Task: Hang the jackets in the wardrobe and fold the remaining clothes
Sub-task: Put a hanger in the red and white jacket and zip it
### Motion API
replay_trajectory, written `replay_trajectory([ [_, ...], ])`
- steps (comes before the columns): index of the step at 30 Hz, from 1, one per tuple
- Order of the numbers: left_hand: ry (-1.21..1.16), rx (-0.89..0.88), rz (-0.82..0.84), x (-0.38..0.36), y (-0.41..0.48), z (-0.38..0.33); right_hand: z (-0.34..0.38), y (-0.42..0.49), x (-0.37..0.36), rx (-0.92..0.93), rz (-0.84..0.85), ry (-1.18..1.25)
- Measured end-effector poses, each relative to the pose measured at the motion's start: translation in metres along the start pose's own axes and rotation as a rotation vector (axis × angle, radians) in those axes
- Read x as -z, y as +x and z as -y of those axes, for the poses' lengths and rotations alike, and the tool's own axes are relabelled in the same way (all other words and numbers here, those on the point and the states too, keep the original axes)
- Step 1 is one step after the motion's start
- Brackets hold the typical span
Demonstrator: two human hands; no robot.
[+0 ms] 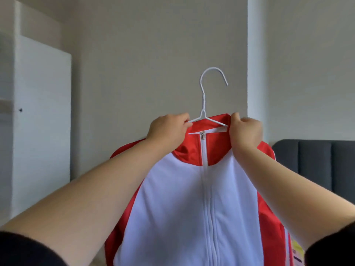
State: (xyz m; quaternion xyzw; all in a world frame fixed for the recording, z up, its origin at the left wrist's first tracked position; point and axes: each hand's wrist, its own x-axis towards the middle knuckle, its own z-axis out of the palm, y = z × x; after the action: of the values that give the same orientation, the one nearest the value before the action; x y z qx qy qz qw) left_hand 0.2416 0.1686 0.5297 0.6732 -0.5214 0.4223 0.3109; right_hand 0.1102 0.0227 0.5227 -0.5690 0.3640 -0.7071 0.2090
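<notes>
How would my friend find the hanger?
Find the grey wall in the middle. Before it, the left hand and right hand hold up a red-and-white jacket. The hanger is the thin white wire at its collar, the only thing with a hook on top.

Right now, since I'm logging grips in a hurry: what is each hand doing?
left hand: closed, gripping the red and white jacket at its collar, by the white hanger.
right hand: closed, pinching the collar's other side.
</notes>
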Motion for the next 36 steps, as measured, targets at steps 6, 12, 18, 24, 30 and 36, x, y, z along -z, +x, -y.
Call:
replay_trajectory([
  [6, 0.039, 0.171, 0.729, 0.009, -0.006, 0.049, -0.001, -0.043, -0.04, 0.053, 0.278, -0.161],
  [12, 0.123, 0.199, 0.297, -0.006, -0.051, 0.081, -0.012, -0.092, -0.062, 0.196, 0.258, 0.013],
  [18, 0.102, 0.32, 0.4, -0.019, -0.086, 0.121, -0.041, -0.126, -0.077, 0.053, 0.811, -0.105],
  [24, -0.278, 0.343, 0.361, -0.013, -0.091, 0.121, -0.049, -0.128, -0.076, -0.03, 0.865, 0.018],
  [30, -0.51, 0.402, 0.243, 0.009, -0.083, 0.127, -0.057, -0.115, -0.077, -0.104, 0.579, 0.086],
  [36, -0.046, 0.194, 0.634, 0.013, -0.089, 0.148, -0.059, -0.123, -0.072, -0.045, 0.528, 0.218],
])
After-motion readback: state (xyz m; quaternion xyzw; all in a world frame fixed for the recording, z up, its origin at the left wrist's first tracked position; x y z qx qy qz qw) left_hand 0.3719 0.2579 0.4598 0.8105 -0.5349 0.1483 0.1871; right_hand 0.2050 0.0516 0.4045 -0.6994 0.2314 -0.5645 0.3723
